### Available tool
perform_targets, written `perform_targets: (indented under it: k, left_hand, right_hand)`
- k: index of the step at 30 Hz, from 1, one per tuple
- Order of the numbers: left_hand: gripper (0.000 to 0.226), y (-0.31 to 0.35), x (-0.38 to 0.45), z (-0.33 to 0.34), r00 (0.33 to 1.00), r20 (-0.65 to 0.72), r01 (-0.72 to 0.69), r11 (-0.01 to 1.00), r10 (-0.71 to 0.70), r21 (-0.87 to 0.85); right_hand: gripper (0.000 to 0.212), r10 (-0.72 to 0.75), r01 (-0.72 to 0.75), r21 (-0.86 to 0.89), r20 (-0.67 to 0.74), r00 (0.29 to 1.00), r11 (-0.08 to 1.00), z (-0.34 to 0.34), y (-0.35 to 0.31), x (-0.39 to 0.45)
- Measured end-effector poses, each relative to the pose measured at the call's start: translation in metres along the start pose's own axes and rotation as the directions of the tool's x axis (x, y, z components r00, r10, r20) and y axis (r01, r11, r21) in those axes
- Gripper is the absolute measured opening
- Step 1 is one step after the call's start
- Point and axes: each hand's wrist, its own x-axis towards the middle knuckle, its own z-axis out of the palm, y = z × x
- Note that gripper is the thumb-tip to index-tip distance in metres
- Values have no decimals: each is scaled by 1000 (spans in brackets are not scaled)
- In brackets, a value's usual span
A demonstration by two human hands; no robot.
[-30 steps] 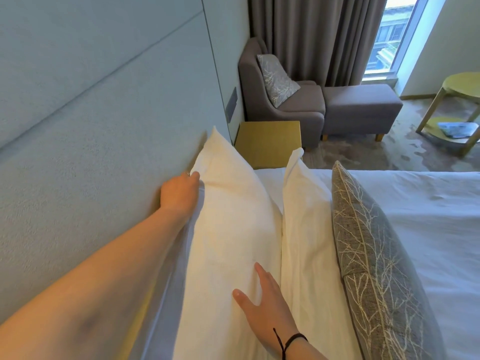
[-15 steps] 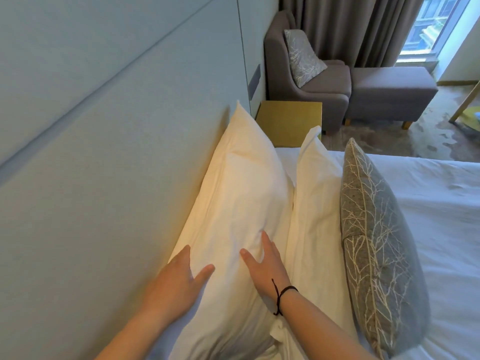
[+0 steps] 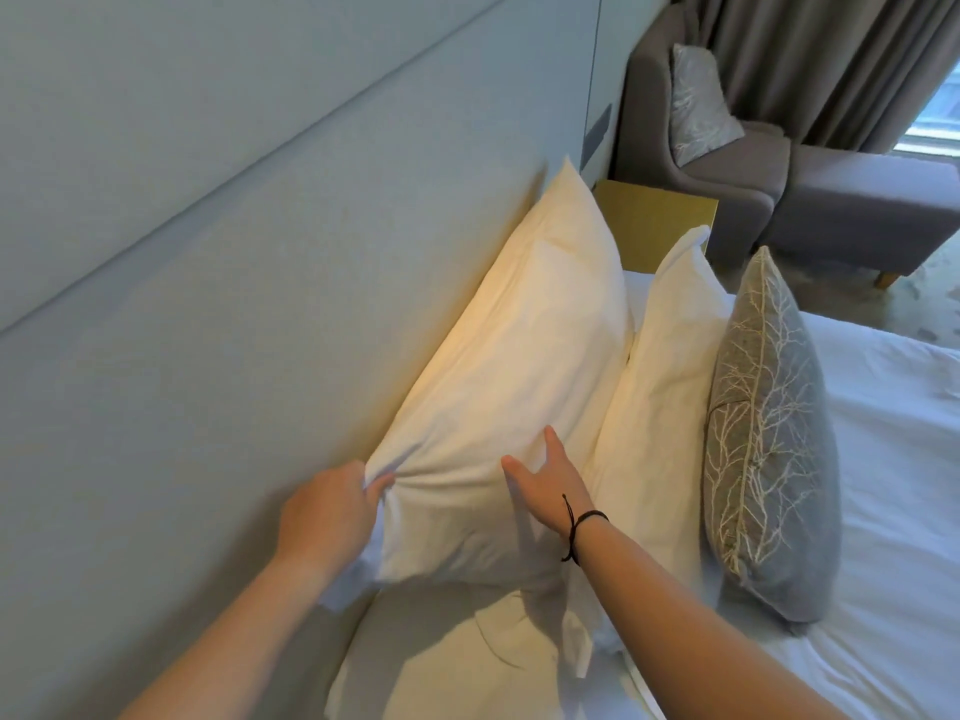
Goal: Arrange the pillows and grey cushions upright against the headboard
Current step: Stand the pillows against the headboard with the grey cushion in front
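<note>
A white back pillow stands on edge against the pale padded headboard. My left hand pinches the pillow's near upper corner, bunching the cloth. My right hand lies flat on the pillow's front face, fingers spread. A second white pillow stands upright in front of it. A grey cushion with a cream branch pattern leans upright against that one. Another white pillow lies low and nearer to me, partly hidden by my arms.
White bedding stretches to the right. Past the bed's far end stands a yellow bedside table. Behind it are a grey armchair holding a patterned cushion, a grey footstool and long curtains.
My left hand has gone from the pillow's far top edge back to its near corner and closed on it. My right hand stays flat on the pillow. My view has pulled back.
</note>
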Motion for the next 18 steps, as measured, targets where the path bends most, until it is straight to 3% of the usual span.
perform_targets:
  k: [5, 13, 18]
  left_hand:
    - [46, 6, -1, -11, 997, -58, -46, 998, 47, 33]
    - [45, 37, 22, -64, 931, -229, -240, 950, 284, 202]
    - [51, 34, 13, -67, 941, -156, -264, 939, 301, 219]
  right_hand:
    - [91, -5, 8, -40, 74, 997, 999, 3, -7, -16]
    - [86, 42, -55, 122, 106, 993, 991, 8, -25, -23]
    - [86, 136, -171, 181, 193, 972, 968, 1, -26, -28]
